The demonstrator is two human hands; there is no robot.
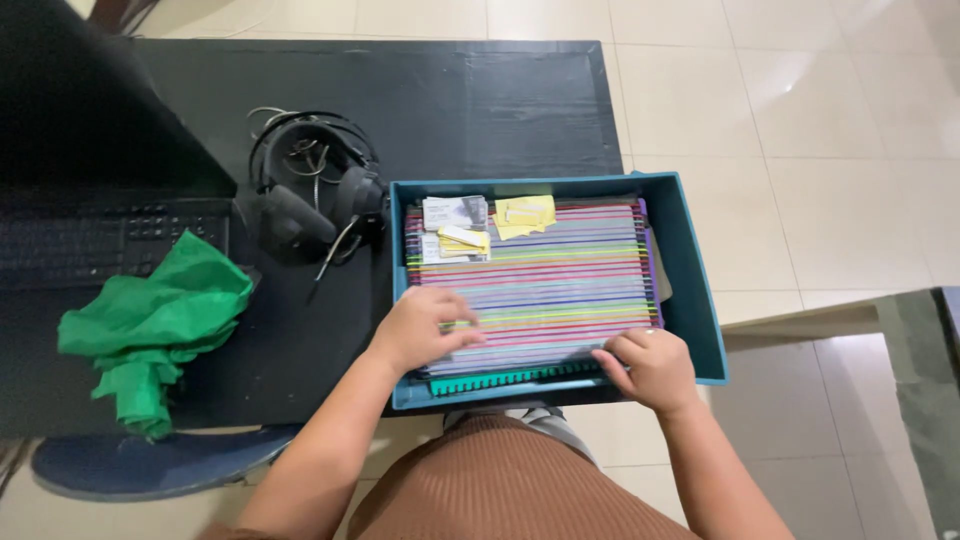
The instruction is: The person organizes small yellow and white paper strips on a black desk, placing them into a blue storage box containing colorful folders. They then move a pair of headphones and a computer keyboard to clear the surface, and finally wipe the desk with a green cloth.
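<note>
Teal file box [700,300] sits at the right front corner of the black bench [480,100], part of it overhanging the edge; everything below is placed relative to it. Inside: a packed row of hanging folders [540,290] with multicoloured top edges, filling the box almost wall to wall. Left hand [425,330] lies flat on the folder tops at the box's near-left corner, fingers [460,322] slightly spread, pinching nothing. Right hand [652,368] is at the near-right corner, fingers [618,352] curled together onto the front folders; can't tell if they pinch one. At the far-left end of the box, loose cards and yellow slips [525,213] lie on the folders. Just left of the box: black headphones [305,195] with cable. Further left: crumpled green cloth [150,320] and a keyboard [110,235].
</note>
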